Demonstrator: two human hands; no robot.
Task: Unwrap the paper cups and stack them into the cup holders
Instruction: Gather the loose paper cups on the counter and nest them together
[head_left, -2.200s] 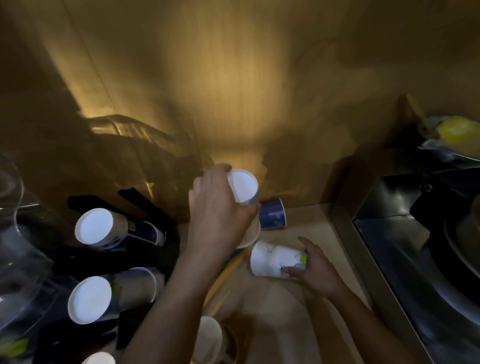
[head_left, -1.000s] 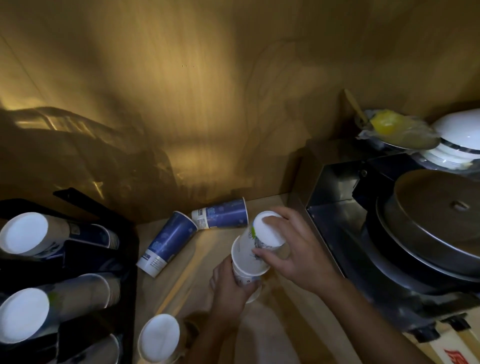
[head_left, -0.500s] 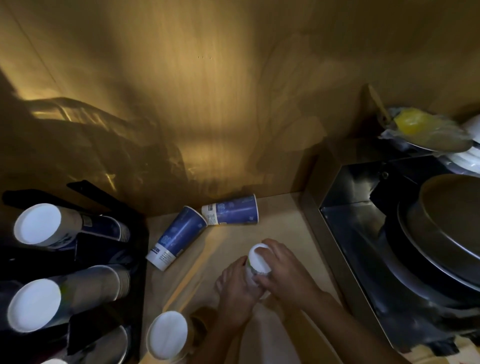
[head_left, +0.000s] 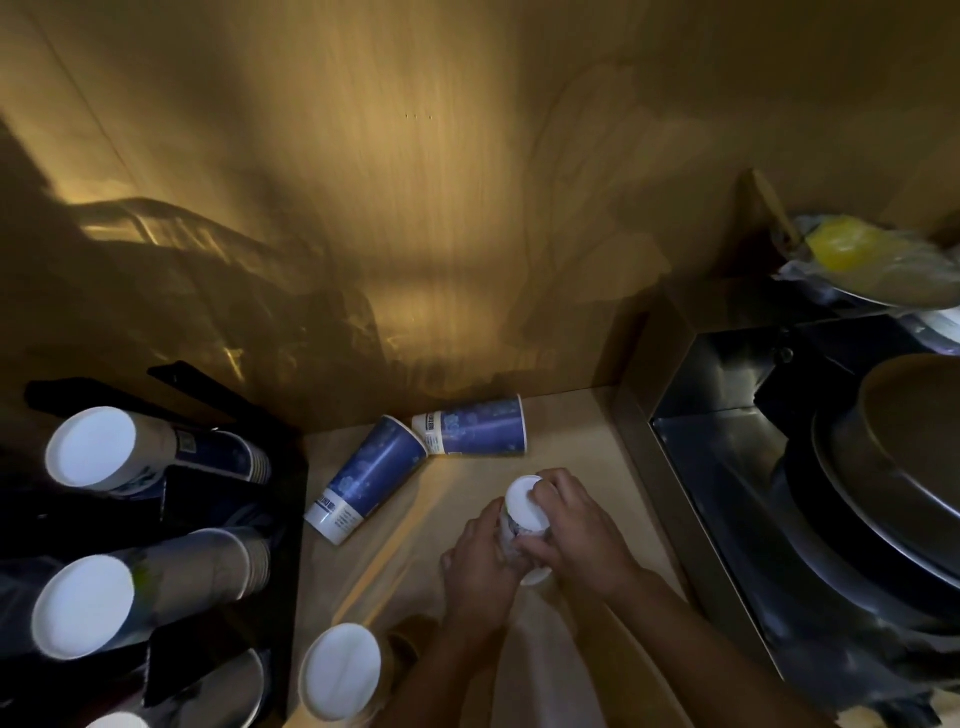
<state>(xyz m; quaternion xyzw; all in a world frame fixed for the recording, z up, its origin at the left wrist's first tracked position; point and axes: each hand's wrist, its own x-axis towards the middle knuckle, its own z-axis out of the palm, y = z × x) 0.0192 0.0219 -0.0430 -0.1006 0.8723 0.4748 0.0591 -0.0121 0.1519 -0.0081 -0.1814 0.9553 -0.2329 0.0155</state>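
Both hands close around a short stack of white paper cups (head_left: 521, 512), bottom up, low over the wooden counter (head_left: 571, 447). My left hand (head_left: 480, 566) grips its left side and my right hand (head_left: 574, 527) wraps its top and right side. Two blue paper cups lie on their sides near the back wall, one slanted (head_left: 366, 480) and one level (head_left: 475, 433). A black cup holder (head_left: 291, 499) at the left carries stacks of cups with white bottoms facing me (head_left: 91, 448), (head_left: 83, 605).
Another upturned cup stack (head_left: 340, 670) stands at the bottom edge, left of my forearm. A steel appliance with a round pan (head_left: 883, 493) fills the right. A plate with a yellow wrapped item (head_left: 852, 254) sits behind it. The wooden wall rises close behind the counter.
My right hand pushed the white cup down over the cup in my left hand, and the nested stack sank toward the counter. Earlier, my left hand came off the holder.
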